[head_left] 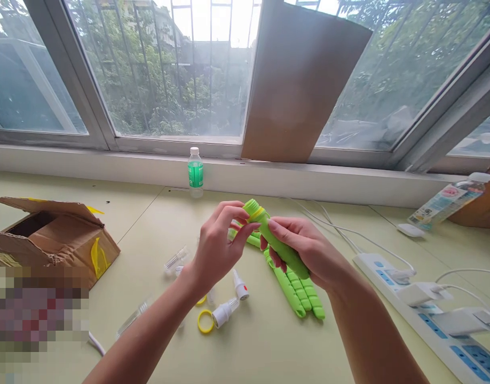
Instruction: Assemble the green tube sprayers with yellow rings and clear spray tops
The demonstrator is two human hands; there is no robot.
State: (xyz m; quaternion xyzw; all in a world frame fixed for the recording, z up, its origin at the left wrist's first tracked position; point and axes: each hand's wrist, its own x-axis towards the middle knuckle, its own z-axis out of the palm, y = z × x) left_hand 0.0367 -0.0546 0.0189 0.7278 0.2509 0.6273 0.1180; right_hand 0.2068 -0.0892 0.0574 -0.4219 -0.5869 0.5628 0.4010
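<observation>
My right hand [297, 242] is wrapped around a green plastic tube [283, 248], tilted with its threaded neck up and to the left. A yellow ring [256, 214] sits around that neck. My left hand [223, 234] pinches the ring between thumb and fingers. Beneath my hands, several more green ribbed tubes [303, 293] lie side by side on the table. White nozzle-like pieces [226, 312] and a loose yellow ring [205, 322] lie below my left wrist. Clear plastic parts [176, 258] are scattered to the left, partly hidden by my left arm.
An open cardboard box [69, 234] stands at the left. A green-labelled bottle [196, 173] is by the window sill. On the right, a white power strip [425, 314] holds plugs and cables, with a tilted clear bottle [449, 200] behind it. The lower left corner is pixelated.
</observation>
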